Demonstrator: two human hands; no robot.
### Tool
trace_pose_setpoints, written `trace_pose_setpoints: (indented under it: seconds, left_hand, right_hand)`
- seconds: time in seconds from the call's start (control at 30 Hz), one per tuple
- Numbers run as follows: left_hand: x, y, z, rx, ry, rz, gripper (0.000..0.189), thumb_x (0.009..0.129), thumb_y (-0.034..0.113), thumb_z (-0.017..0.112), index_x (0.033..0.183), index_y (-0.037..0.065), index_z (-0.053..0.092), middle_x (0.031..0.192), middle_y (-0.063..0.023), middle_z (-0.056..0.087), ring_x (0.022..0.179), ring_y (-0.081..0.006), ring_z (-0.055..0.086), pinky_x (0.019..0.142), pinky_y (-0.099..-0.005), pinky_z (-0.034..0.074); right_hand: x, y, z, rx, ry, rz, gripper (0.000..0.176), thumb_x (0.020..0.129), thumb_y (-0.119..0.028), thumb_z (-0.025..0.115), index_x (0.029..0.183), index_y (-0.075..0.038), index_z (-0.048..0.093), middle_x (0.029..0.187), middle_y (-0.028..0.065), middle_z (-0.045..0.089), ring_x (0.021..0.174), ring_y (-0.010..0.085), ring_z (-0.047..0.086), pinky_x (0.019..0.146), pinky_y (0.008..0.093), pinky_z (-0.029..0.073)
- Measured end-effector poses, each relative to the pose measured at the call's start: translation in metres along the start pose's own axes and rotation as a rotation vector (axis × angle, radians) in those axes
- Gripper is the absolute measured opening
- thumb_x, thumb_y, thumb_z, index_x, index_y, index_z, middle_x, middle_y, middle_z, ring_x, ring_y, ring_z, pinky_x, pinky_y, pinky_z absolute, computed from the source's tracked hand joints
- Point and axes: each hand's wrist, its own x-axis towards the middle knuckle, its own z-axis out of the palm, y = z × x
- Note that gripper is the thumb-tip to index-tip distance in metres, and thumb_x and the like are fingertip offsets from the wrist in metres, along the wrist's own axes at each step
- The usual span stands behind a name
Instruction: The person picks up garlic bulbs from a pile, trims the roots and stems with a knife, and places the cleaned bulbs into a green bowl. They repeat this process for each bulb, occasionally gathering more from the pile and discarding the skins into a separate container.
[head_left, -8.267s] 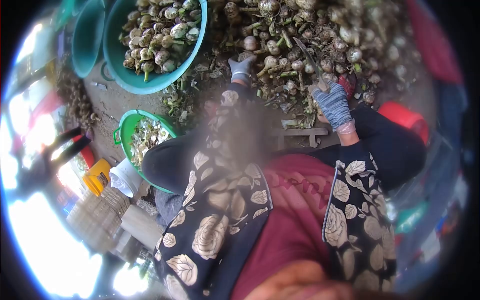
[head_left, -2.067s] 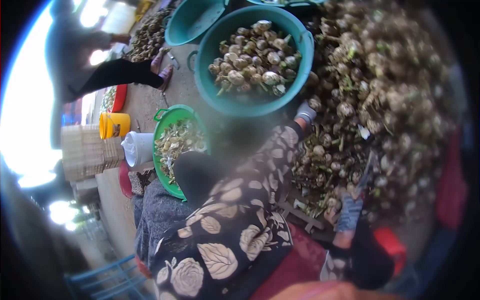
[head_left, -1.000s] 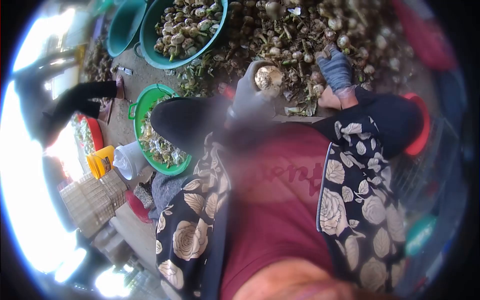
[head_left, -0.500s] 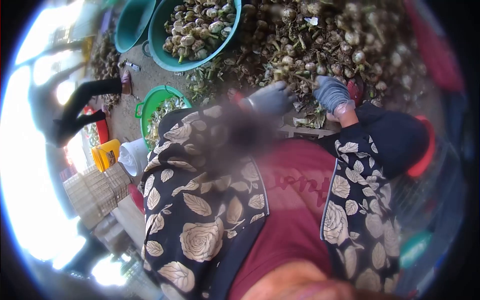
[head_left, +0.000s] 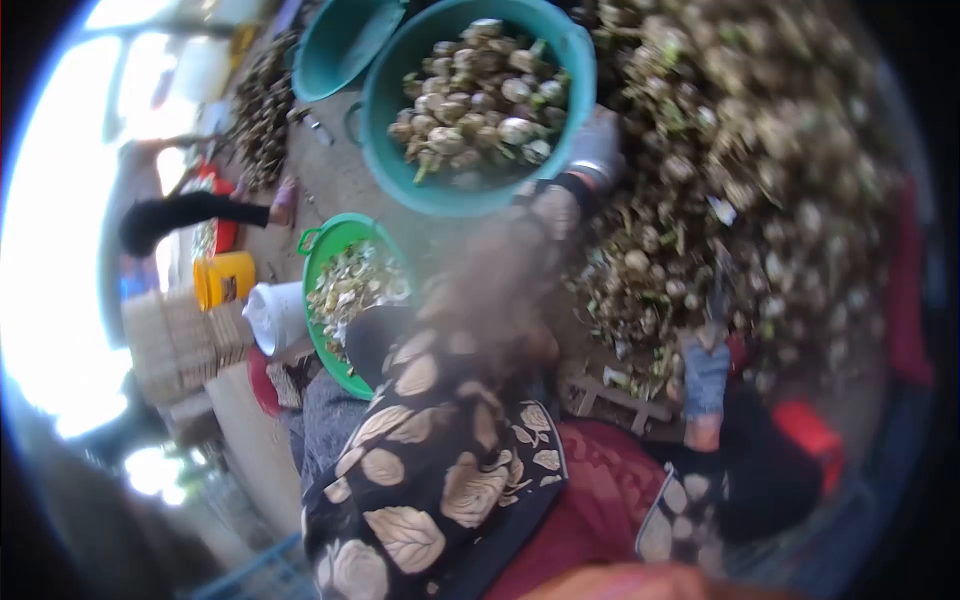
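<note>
Grey-gloved, the left hand [head_left: 597, 142] blurs beside the tub [head_left: 468, 203]; whether its fingers grip anything, I cannot tell. The right hand [head_left: 705, 375] clenches a blurred knife [head_left: 719, 290]. Garlic [head_left: 447, 140] lies in the tub and the cut-off heap [head_left: 690, 165].

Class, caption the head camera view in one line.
Gloved left hand beside a teal basin of garlic bulbs; gloved right hand holding a knife by a heap.
</note>
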Motion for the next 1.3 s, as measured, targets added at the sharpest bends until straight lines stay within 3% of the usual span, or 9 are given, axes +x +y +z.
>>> trace_pose_setpoints:
  seconds: [0.03,0.07,0.13,0.23,0.33,0.63,1.0,1.13,1.3]
  left_hand:
    - [0.02,-0.004,0.02,0.246,0.308,0.035,0.038,0.078,0.012,0.052,0.115,0.003,0.049,0.119,-0.0215,0.051,0.091,-0.0309,0.058,0.074,-0.0404,0.047]
    - [0.041,-0.006,0.042,0.268,0.113,-0.134,0.051,0.08,0.014,0.049,0.129,0.004,0.041,0.127,-0.0219,0.047,0.092,-0.028,0.06,0.071,-0.0386,0.049]
    - [0.064,-0.001,0.072,0.265,0.181,-0.176,0.048,0.082,0.016,0.044,0.128,0.003,0.041,0.131,-0.0228,0.042,0.107,-0.033,0.052,0.083,-0.0439,0.044]
    - [0.065,0.003,0.089,0.245,0.215,-0.122,0.051,0.085,0.013,0.041,0.133,-0.002,0.031,0.138,-0.0227,0.032,0.119,-0.034,0.043,0.101,-0.0468,0.03]
    - [0.055,0.002,0.062,-0.105,-0.027,-0.414,0.056,0.082,0.008,0.045,0.135,0.002,0.028,0.135,-0.0201,0.036,0.109,-0.0353,0.05,0.097,-0.043,0.036]
    - [0.008,-0.051,0.093,-0.163,-0.07,-0.443,0.057,0.08,0.014,0.053,0.132,0.008,0.032,0.119,-0.0219,0.047,0.103,-0.0388,0.051,0.089,-0.0428,0.04]
    - [-0.098,-0.025,0.042,-0.43,-0.079,-0.271,0.067,0.07,0.01,0.064,0.127,0.016,0.029,0.1,-0.0213,0.059,0.094,-0.0414,0.056,0.081,-0.0431,0.044]
    - [-0.151,0.022,-0.004,-1.307,-0.053,-0.156,0.076,0.063,0.006,0.075,0.124,0.004,0.031,0.108,-0.0074,0.05,0.096,-0.0154,0.053,0.085,-0.0284,0.045]
    - [-0.228,0.055,-0.05,-1.59,-0.206,-0.057,0.05,0.069,0.006,0.07,0.113,0.003,0.047,0.105,-0.0042,0.058,0.097,-0.0129,0.057,0.085,-0.0271,0.046]
  right_hand:
    - [-0.004,-0.007,0.003,0.048,-0.02,0.051,0.017,0.082,-0.011,0.057,0.069,-0.012,0.047,0.054,-0.0032,0.043,0.04,0.0086,0.039,0.037,0.0239,0.031]
    - [-0.008,-0.012,0.004,0.08,-0.025,0.103,0.02,0.083,-0.009,0.056,0.067,-0.014,0.046,0.051,-0.0051,0.041,0.037,0.0065,0.037,0.033,0.0226,0.029]
    - [-0.016,-0.033,0.007,0.13,0.072,0.304,0.013,0.082,-0.01,0.056,0.073,-0.013,0.048,0.055,-0.0026,0.043,0.041,0.0069,0.04,0.033,0.0233,0.03]
    - [-0.015,-0.033,0.014,0.258,0.057,0.191,0.013,0.081,-0.01,0.056,0.072,-0.012,0.046,0.055,-0.0025,0.043,0.04,0.0076,0.039,0.033,0.0232,0.032]
    - [-0.012,-0.033,0.016,0.318,0.07,0.325,0.012,0.08,-0.008,0.055,0.072,-0.011,0.046,0.058,-0.0015,0.044,0.041,0.0091,0.041,0.033,0.0246,0.035]
    - [-0.01,-0.026,0.01,0.389,-0.036,0.398,0.006,0.084,-0.009,0.055,0.081,-0.011,0.051,0.059,-0.0014,0.046,0.041,0.0078,0.044,0.033,0.0229,0.035]
    - [0.004,-0.002,0.005,0.092,-0.065,0.007,0.013,0.08,-0.013,0.063,0.073,-0.011,0.053,0.056,-0.0032,0.049,0.042,0.0081,0.043,0.038,0.0241,0.033]
    - [-0.025,-0.026,0.007,-0.155,0.033,-0.336,0.013,0.08,-0.013,0.064,0.073,-0.007,0.054,0.064,-0.0021,0.052,0.059,0.0075,0.043,0.055,0.0241,0.037]
    - [-0.064,-0.044,-0.001,-0.487,0.168,-0.719,0.015,0.076,-0.016,0.061,0.079,-0.001,0.058,0.075,0.0181,0.058,0.069,0.0303,0.058,0.062,0.0356,0.045]
